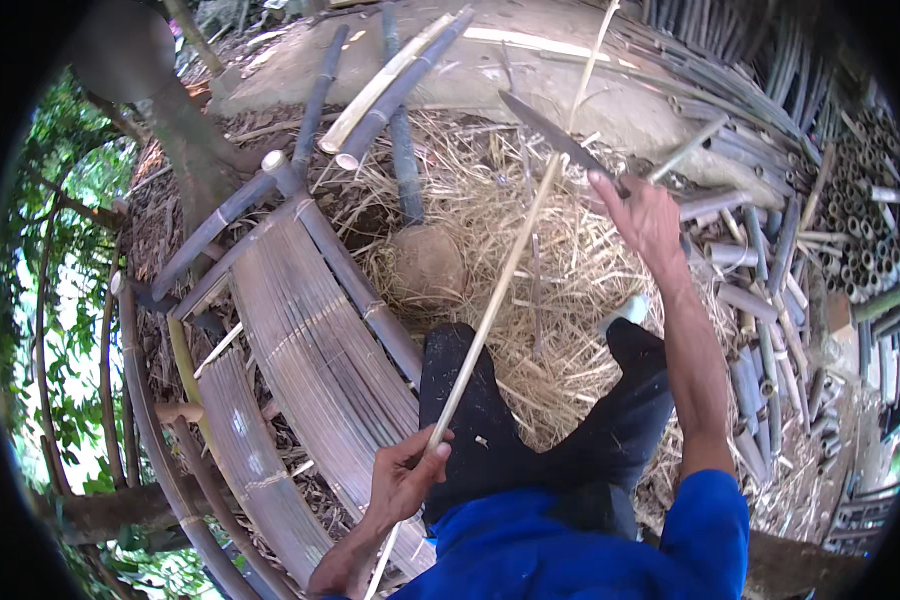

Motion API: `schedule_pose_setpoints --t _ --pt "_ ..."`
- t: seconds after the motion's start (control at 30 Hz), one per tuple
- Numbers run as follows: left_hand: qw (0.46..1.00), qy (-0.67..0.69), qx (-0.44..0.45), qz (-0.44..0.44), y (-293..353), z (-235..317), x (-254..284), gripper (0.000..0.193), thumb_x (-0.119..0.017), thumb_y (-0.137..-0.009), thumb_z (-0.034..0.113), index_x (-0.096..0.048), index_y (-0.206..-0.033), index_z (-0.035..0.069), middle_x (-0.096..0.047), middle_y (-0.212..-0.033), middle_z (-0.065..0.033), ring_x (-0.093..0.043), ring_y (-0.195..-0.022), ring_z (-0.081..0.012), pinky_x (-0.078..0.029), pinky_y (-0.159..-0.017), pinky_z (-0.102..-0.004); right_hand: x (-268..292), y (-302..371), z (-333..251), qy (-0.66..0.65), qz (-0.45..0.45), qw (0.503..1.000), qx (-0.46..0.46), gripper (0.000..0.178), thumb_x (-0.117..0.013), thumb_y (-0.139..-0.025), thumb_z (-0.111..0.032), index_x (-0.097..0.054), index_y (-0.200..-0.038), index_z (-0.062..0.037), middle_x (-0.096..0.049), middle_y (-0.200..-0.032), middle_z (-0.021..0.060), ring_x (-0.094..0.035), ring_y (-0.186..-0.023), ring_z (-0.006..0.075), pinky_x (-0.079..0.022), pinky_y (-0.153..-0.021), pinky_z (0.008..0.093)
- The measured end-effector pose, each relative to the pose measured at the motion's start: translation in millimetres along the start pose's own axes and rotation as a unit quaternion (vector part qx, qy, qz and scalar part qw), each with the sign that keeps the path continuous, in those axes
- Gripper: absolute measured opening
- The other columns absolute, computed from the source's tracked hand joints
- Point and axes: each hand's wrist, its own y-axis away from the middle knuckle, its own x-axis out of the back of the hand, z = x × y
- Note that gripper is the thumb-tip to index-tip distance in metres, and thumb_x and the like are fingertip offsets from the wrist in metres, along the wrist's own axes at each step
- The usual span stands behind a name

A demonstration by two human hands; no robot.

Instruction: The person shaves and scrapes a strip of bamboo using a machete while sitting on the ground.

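A long, thin bamboo strip (500, 290) slants from beside my left thigh up to the far edge of the view. Close to my lap, my left hand (407, 475) is closed around its lower part, and the strip's tail runs on below the wrist. My right hand (646, 222), farther out and to the right, grips the handle of a large knife (550, 130). Its dark blade points up and left and crosses the strip; how deep the edge sits in the bamboo I cannot tell. The handle is mostly hidden by my fingers.
Pale shavings (550, 340) cover the ground around my legs. On the left is a slatted bamboo bench (315, 330). Ahead, bamboo poles (400, 95) lean beside a rounded brown block (428, 265). Cut bamboo pieces (755, 300) lie at right, with stacked tubes (860, 235) beyond.
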Motion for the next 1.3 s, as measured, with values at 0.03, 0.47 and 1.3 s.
schedule_pose_setpoints --t 0.03,0.47,1.3 --pt "1.0 -0.016 -0.009 0.003 0.5 -5.4 5.7 0.032 -0.066 -0.101 0.026 -0.069 -0.12 0.001 -0.06 -0.07 0.0012 -0.055 -0.062 -0.0053 -0.042 -0.056 -0.0228 -3.4 0.1 -4.4 -0.027 0.007 0.999 -0.032 0.086 -0.038 -0.09 -0.085 -0.076 -0.091 -0.0067 -0.058 -0.051 0.0065 -0.053 -0.04 0.0159 -0.046 -0.039 0.0382" --pt "0.999 0.027 -0.015 0.013 -59.4 7.9 5.9 0.032 -0.065 -0.101 0.021 -0.067 -0.125 0.0 -0.053 -0.068 0.0046 -0.047 -0.057 -0.0049 -0.036 -0.051 -0.0231 -36.0 53.7 -38.7 -0.093 -0.071 0.992 -0.035 0.075 -0.046 -0.093 -0.077 -0.073 -0.091 -0.0072 -0.063 -0.059 0.0091 -0.064 -0.051 0.0251 -0.052 -0.051 0.0419" --pt "0.993 0.027 0.082 -0.082 4.0 -5.1 17.0 0.047 -0.06 -0.103 0.027 -0.054 -0.146 0.007 -0.057 -0.058 -0.0007 -0.052 -0.043 -0.008 -0.038 -0.037 -0.0242 -56.3 3.9 62.2 -0.152 0.008 0.973 -0.173 0.087 -0.037 -0.095 -0.079 -0.075 -0.097 0.0 -0.065 -0.064 0.0128 -0.063 -0.055 0.025 -0.051 -0.052 0.0451"
